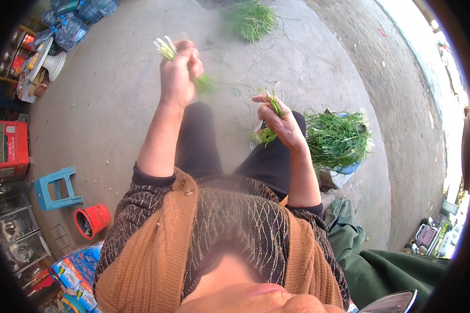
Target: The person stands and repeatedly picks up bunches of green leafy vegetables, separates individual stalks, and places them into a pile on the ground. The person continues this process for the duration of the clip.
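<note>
My left hand is raised over my left knee, its fingers closed round a small bunch of leafy greens; white stem ends stick out on one side and green leaves on the other. Lower and to the right, my right hand holds thin green and yellowish leaves by my right knee, with more hanging under the palm. A big heap of the same greens lies on a bluish support beside my right leg. Another pile of greens rests on the concrete floor ahead of me.
At left stand a blue plastic stool, a red bucket and a red box. Large plastic bottles lie at the upper left. Dark green cloth spreads at the lower right. Loose leaves are scattered on the concrete floor.
</note>
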### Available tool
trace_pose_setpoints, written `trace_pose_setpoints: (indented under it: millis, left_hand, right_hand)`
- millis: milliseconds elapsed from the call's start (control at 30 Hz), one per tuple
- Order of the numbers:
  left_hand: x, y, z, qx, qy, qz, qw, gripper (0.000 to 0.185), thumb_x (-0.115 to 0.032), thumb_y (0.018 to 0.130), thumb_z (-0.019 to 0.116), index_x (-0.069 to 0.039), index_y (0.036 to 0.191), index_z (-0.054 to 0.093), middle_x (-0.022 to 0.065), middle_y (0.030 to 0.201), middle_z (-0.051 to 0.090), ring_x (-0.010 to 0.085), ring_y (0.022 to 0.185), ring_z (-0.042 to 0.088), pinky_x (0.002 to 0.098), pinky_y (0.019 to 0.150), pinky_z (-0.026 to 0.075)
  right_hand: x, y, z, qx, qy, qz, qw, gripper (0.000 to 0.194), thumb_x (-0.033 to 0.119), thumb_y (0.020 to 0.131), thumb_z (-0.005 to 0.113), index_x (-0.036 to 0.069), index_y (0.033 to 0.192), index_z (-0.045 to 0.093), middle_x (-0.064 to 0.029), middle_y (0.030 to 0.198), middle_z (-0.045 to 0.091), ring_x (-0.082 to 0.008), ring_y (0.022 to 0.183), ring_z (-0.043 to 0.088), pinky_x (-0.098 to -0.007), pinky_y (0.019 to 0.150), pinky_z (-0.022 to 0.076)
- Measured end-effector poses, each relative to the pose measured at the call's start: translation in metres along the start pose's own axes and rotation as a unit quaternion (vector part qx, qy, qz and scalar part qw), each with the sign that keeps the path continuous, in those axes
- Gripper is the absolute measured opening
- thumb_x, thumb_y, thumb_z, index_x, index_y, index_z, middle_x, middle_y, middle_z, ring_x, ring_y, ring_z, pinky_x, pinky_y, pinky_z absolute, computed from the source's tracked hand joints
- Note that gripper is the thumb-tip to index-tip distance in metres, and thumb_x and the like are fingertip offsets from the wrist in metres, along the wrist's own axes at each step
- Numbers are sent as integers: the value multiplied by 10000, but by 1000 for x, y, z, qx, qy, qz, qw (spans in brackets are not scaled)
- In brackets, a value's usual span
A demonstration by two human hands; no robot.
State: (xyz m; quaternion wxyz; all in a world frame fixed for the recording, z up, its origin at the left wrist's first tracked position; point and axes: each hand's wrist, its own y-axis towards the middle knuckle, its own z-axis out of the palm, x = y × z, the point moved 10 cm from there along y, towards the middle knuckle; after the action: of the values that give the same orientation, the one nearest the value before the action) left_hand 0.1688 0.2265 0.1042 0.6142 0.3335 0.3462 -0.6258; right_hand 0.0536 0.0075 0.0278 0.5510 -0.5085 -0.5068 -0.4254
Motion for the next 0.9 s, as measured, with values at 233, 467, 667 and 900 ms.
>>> trace_pose_setpoints:
  millis: [233, 467, 667, 900]
  left_hand:
    - [45, -33, 35, 147, 271, -106, 945, 83, -86, 868, 707, -71, 943, 735, -16, 700, 595, 39, 511, 419, 211, 461, 319]
    - [65, -51, 71, 276, 251, -45, 927, 149, 15, 828, 708, -76, 929, 769, 6, 872, 706, 108, 822, 632, 249, 724, 508]
    - [43, -38, 56, 127, 245, 17, 961, 38, -36, 858, 713, -57, 888, 725, 42, 861, 705, 54, 612, 516, 206, 543, 403]
    - [-50, -8, 26, -9, 124, 138, 983, 130, -140, 924, 681, -14, 923, 648, 112, 848, 702, 12, 458, 308, 197, 419, 237]
  right_hand:
    - [35, -3, 4, -56, -152, -72, 984, 274, 96, 1012, 503, 72, 1273, 584, -1, 739, 514, -110, 711, 496, -272, 702, 454]
    - [34, -3, 3, -66, -167, -91, 980, 229, 112, 1008, 522, 58, 1217, 597, -13, 734, 535, -113, 706, 508, -275, 695, 463]
    - [6, 0, 6, -8, -67, -16, 998, 176, 169, 1009, 547, 40, 1103, 619, 31, 710, 508, -70, 651, 479, -228, 612, 420]
    - [-90, -13, -38, -81, 121, 143, 979, 190, 229, 1004, 568, 51, 983, 631, 44, 667, 500, -31, 522, 400, -205, 441, 311]
